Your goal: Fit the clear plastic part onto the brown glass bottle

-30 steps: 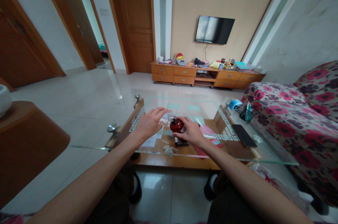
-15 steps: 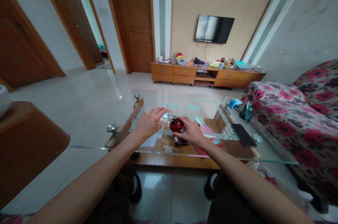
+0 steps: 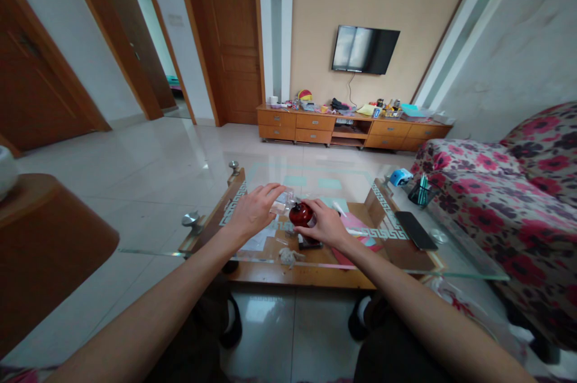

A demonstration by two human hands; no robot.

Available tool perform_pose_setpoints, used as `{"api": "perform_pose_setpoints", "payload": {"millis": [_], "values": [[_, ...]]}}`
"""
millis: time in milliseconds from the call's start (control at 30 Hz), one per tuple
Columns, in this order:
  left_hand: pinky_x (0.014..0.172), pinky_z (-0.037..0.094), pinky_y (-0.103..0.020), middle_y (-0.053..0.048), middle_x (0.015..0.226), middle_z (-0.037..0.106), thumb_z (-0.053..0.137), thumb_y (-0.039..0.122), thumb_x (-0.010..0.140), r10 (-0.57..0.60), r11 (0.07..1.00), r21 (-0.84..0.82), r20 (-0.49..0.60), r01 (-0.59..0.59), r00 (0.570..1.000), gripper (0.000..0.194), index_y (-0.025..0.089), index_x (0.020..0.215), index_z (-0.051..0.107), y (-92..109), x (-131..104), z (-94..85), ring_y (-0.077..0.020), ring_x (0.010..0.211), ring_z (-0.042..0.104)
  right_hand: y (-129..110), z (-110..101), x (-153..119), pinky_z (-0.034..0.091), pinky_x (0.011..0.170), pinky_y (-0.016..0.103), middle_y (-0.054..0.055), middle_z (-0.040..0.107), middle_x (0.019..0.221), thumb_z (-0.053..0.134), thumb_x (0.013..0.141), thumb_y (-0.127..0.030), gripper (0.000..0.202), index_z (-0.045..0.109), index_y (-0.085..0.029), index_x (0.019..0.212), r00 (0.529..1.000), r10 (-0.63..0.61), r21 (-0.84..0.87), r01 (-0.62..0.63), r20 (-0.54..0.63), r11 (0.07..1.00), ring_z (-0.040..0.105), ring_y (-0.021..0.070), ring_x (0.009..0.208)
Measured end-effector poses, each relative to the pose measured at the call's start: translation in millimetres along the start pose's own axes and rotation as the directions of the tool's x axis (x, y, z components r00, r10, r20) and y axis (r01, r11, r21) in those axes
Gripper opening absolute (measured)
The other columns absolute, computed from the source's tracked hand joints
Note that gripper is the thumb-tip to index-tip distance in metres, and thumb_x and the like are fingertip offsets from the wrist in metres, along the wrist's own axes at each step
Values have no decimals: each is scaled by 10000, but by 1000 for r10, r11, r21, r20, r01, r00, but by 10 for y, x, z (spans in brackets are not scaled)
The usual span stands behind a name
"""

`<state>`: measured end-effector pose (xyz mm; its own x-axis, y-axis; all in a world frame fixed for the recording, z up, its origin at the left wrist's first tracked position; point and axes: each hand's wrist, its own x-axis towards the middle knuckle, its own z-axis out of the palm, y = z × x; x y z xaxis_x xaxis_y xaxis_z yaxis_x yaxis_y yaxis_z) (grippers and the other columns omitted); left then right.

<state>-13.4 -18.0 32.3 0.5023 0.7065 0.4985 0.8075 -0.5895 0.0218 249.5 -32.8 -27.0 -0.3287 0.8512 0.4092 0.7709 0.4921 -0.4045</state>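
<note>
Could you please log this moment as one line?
left hand: holds small clear container | right hand: grips rounded reddish-brown bottle | place: over clear glass tabletop | nearby: black rectangular slab

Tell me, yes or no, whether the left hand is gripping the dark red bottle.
No, the right hand grips the dark red bottle, while the left hand holds a clear object beside it.

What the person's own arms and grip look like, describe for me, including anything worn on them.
The left grip and right grip are bare hands with slender fingers; no gloves or rings show. The forearms are slim and uncovered: no sleeve, watch or bracelet is visible within the picture.
</note>
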Motion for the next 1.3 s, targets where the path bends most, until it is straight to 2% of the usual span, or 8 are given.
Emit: {"api": "perform_pose_setpoints", "payload": {"millis": [1300], "values": [[928, 605, -412, -34, 1539, 569, 716, 134, 851, -3, 1000, 11, -1, 3, 1000, 730, 352, 1513, 499, 28, 7, -25, -287, 1278, 618, -24, -29, -18, 527, 992, 438, 95, 624, 1330, 846, 799, -617, 865, 481, -316, 1523, 1000, 8, 1, -8, 0, 1000, 649, 295, 1153]]}}
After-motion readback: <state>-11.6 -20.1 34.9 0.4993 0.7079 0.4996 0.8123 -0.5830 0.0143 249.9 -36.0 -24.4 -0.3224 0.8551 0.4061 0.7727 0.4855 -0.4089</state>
